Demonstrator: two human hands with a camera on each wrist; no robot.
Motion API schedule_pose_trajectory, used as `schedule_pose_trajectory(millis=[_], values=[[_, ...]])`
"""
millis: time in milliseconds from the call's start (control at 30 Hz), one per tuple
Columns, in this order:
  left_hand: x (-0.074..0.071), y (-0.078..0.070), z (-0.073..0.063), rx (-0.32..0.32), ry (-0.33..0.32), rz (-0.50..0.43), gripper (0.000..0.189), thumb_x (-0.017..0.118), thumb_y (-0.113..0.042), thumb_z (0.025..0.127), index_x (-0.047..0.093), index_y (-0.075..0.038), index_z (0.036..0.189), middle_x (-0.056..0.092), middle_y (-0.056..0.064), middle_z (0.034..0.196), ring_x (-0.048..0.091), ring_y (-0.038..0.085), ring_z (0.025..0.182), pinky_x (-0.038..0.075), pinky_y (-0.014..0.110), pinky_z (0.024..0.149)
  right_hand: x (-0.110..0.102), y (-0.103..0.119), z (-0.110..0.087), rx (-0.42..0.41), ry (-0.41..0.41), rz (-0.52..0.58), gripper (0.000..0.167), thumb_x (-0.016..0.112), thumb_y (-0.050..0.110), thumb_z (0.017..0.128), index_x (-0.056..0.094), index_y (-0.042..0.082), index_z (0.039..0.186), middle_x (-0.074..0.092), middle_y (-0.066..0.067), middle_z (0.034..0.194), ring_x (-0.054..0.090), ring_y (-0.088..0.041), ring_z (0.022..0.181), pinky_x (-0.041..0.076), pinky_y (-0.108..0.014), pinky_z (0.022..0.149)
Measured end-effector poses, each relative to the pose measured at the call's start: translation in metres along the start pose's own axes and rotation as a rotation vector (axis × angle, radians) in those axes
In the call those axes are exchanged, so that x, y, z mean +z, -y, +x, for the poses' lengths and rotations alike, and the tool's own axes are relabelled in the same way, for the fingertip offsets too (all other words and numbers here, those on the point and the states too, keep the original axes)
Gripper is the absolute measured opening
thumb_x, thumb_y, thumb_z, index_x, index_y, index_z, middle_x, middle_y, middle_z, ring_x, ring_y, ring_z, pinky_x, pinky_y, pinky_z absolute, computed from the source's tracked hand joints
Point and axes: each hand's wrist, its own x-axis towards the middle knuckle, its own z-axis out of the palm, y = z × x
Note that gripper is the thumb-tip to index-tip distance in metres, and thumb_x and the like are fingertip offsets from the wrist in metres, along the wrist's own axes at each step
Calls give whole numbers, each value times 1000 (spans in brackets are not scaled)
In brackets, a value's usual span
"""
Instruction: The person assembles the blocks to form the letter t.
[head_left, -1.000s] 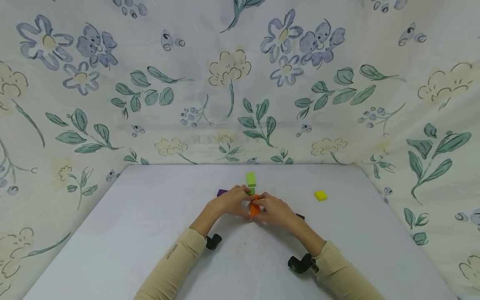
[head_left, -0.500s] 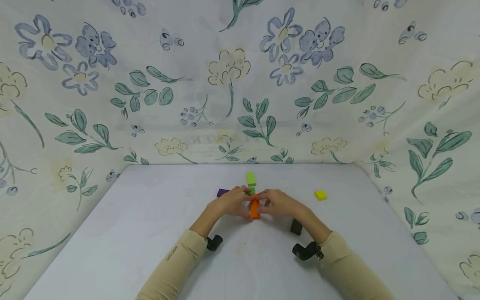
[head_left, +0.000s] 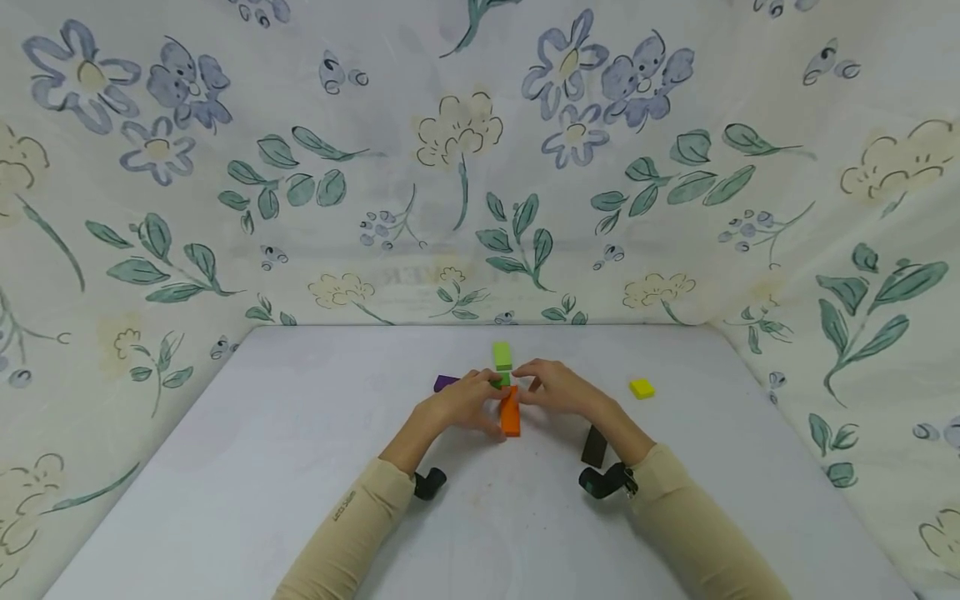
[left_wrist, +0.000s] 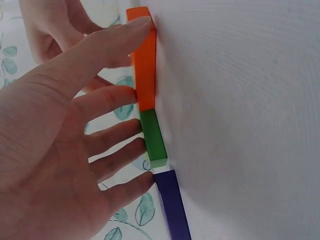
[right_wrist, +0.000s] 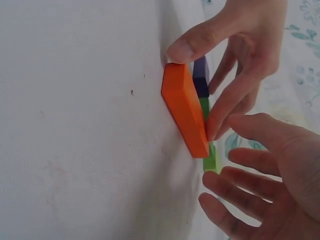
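An orange block [head_left: 510, 414] lies on the white table in front of the person. My left hand [head_left: 468, 402] pinches it lengthwise, thumb at the near end and index finger by the far end. A green block [left_wrist: 153, 139] sits just beyond the orange one, partly hidden by the left fingers in the head view. Past it lies a lime green block [head_left: 502, 356]. To the left is a purple block [left_wrist: 173, 205], close to the left little finger in the left wrist view. My right hand [head_left: 558, 388], fingers spread and holding nothing, hovers right beside the orange block's far end.
A black block [head_left: 595, 448] lies under the right forearm, partly covered by it. Farther right is a yellow block [head_left: 641, 388]. A flower-patterned cloth [head_left: 420, 183] rises behind the table [head_left: 300, 400] and along both sides.
My right hand has let go of the orange block and moved slightly away and up. The black block shows more from under the forearm. The left hand stays in place.
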Motion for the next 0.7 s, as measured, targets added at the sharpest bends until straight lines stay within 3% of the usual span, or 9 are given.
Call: schedule_pose_trajectory(millis=[333, 700], values=[[1, 0, 1, 3, 16, -9, 72, 79, -45, 79, 54, -18, 141, 38, 10, 155, 36, 31, 140, 41, 48, 111, -4, -8, 14, -9, -19, -8, 45, 65, 23, 95, 59, -2, 131, 61, -20, 130, 66, -30, 103, 56, -42, 88], [2, 0, 0, 10, 8, -14, 73, 80, -44, 79, 54, -16, 141, 37, 10, 155, 35, 33, 141, 40, 49, 111, -6, -16, 33, 35, -55, 15, 44, 63, 23, 96, 57, 1, 134, 58, -19, 133, 65, -30, 109, 56, -39, 90]])
